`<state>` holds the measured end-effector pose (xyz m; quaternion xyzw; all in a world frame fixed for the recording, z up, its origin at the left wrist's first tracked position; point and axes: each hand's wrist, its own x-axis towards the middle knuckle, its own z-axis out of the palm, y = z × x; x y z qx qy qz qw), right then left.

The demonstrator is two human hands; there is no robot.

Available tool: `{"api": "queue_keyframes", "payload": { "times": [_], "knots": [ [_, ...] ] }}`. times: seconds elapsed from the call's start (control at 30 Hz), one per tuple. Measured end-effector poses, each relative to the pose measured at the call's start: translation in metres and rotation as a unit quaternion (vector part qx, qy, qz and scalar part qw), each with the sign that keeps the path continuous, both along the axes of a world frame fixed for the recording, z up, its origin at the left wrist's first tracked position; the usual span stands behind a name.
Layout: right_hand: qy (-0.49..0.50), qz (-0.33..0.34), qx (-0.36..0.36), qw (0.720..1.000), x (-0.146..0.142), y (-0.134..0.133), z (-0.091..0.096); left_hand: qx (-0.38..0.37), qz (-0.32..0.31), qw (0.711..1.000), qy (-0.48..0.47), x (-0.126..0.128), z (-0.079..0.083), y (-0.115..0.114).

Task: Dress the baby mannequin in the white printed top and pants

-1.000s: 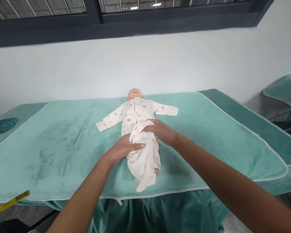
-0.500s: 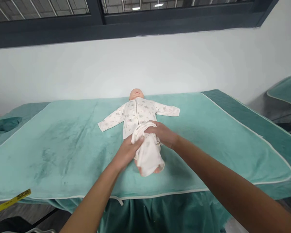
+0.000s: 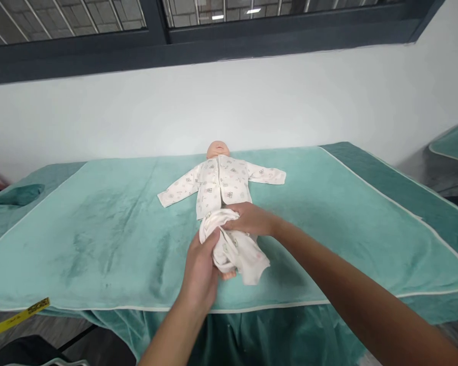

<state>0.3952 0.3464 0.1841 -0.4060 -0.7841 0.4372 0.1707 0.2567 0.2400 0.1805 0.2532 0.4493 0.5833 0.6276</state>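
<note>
A baby doll (image 3: 218, 148) lies on its back, head toward the wall, wearing a white patterned long-sleeved top (image 3: 232, 178) with both sleeves spread out. Bunched white baby pants (image 3: 248, 256) are held over the doll's legs, hiding most of them; a bit of a foot shows below. My left hand (image 3: 201, 262) grips the gathered cloth on its left side, thumb on top. From the right, my right hand (image 3: 250, 219) closes on the upper edge of the cloth, just below the top's hem.
The doll rests on a light green padded mat (image 3: 118, 229) over a darker green cover (image 3: 385, 178). Behind stands a white wall (image 3: 213, 107) beneath a dark window frame (image 3: 252, 40). A yellow strip (image 3: 19, 317) is at the lower left.
Both hands have moved the pants lower along the doll's legs. The cloth is more gathered, its free end swung right, and my left hand has turned more upright.
</note>
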Motion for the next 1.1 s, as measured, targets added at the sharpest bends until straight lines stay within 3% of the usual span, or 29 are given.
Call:
{"api": "queue_keyframes", "payload": {
  "times": [0.1,0.27,0.37,0.47,0.67,0.93,1.1],
  "knots": [
    [-0.083,0.035,0.074,0.993,-0.004,-0.002,0.002,-0.029,0.025,0.999,0.014,0.007,-0.005,-0.030],
    [-0.209,0.093,0.184,0.956,-0.011,-0.004,-0.005,-0.084,0.041,0.995,0.030,0.006,-0.042,-0.060],
    [-0.240,0.109,0.205,0.943,-0.014,-0.005,-0.008,-0.108,0.065,0.992,0.031,0.006,-0.059,-0.072],
    [-0.253,0.116,0.204,0.938,-0.016,-0.008,-0.007,-0.115,0.099,0.987,0.042,0.006,-0.065,-0.079],
    [-0.269,0.124,0.201,0.934,-0.017,-0.011,-0.005,-0.115,0.056,0.969,0.210,-0.011,-0.061,-0.076],
    [-0.157,0.086,0.148,0.973,-0.006,-0.006,-0.014,-0.068,0.031,0.985,0.158,-0.012,-0.048,-0.055],
    [-0.071,0.038,0.067,0.994,0.000,-0.008,-0.013,0.012,0.023,0.966,0.256,-0.033,-0.055,-0.030]
  ]
}}
